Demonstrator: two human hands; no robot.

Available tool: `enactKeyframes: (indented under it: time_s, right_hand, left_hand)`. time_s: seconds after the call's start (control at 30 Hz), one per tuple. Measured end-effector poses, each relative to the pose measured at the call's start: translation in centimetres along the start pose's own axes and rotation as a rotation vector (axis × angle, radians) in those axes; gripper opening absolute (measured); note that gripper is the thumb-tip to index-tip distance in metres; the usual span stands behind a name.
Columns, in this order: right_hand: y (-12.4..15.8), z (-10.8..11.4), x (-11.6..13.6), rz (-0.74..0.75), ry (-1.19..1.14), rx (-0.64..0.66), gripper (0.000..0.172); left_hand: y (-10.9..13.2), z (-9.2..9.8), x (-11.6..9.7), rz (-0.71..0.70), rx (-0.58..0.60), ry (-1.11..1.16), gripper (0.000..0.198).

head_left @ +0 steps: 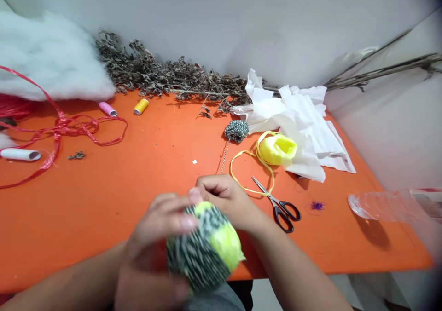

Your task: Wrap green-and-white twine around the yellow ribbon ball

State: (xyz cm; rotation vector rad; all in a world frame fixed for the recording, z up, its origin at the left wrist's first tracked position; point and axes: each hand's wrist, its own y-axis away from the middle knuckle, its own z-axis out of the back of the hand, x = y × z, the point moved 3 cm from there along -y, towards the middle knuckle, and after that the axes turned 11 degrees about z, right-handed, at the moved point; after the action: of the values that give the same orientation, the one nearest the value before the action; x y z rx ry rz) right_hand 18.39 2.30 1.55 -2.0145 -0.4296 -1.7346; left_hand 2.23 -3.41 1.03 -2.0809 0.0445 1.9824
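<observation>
Left hand (155, 237) gripped wrapped ball (203, 246) above table (103, 196) edge; right hand (229, 200) pinched strand (224, 157) from twine spool (236, 130). Judgement: keep strand taut, turns snug.

Left hand (152, 249): is sitting low at the centre of the view, slightly blurred, and is curling into a wide grasp.
Left fingers (172, 222): are stretching across to the right, while the thumb is pressing in from below.
Right hand (229, 200): is hovering just beyond the left hand, knuckles up, with its fingers folding inward into a tight pinch.
Hands together: the fingertips are almost meeting.
Left forearm (69, 283): is coming in bare from the lower left corner.
Right forearm (293, 274): is angling in bare from the lower right edge.
</observation>
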Motion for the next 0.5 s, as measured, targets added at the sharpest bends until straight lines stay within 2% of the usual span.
enactKeyframes:
  time_s: [0.03,0.07,0.1,0.13,0.23,0.33,0.5]
  right_hand:
    - [-0.1,0.0,0.0,0.043,0.114,-0.054,0.038]
    - [-0.1,0.0,0.0,0.083,0.251,-0.086,0.033]
    - [0.0,-0.2,0.1,0.122,0.401,-0.098,0.027]
    - [0.0,-0.3,0.1,0.153,0.549,-0.094,0.023]
    - [0.1,-0.9,0.1,0.203,0.885,-0.048,0.022]
    - [0.2,-1.2,0.0,0.231,1.013,-0.028,0.023]
    - [0.2,-1.0,-0.1,0.251,1.101,-0.026,0.023]
  left_hand:
    - [-0.6,-0.1,-0.4,-0.047,-0.018,0.062,0.077]
    - [-1.3,0.2,-0.7,-0.09,-0.113,0.118,0.072]
    - [-2.2,0.5,-0.8,-0.062,-0.193,0.173,0.067]
    - [-3.1,0.7,-0.8,0.007,-0.235,0.272,0.058]
    - [-5.4,1.3,0.4,0.371,-0.24,0.599,0.045]
    - [-6.5,1.7,1.3,0.561,-0.187,0.759,0.034]
    - [-7.1,2.0,2.0,0.671,-0.22,0.856,0.026]
